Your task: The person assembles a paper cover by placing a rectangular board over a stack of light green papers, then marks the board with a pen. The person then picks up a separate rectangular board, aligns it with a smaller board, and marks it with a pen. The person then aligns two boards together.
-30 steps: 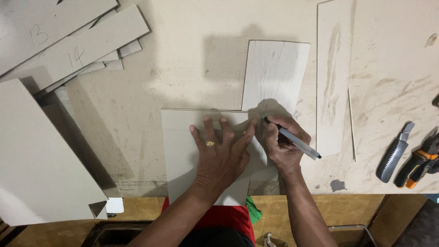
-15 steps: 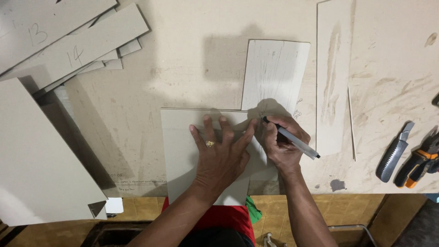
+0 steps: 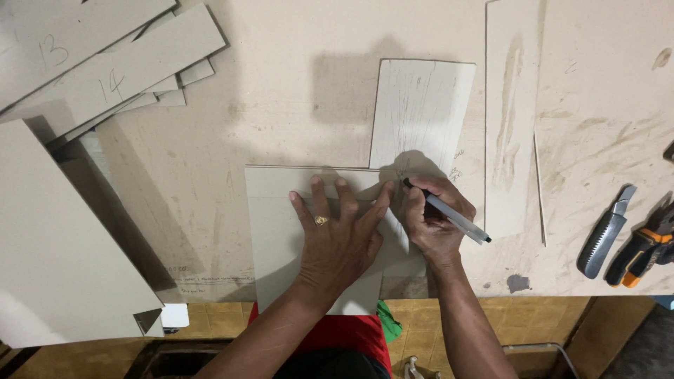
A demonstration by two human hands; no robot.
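My left hand (image 3: 338, 235), with a ring on one finger, lies flat with fingers spread on a grey square panel (image 3: 277, 217) at the near edge of the workbench. My right hand (image 3: 430, 219) grips a pen (image 3: 449, 215) whose tip touches the panel's upper right corner. There the panel overlaps a whitish wood-grain plank (image 3: 420, 112) that runs away from me.
Several grey numbered boards (image 3: 105, 63) are stacked at the far left, with a large grey sheet (image 3: 49, 245) below them. A long pale strip (image 3: 509, 112) lies right of the plank. A folding knife (image 3: 605, 231) and orange-handled pliers (image 3: 642, 245) rest at the right edge.
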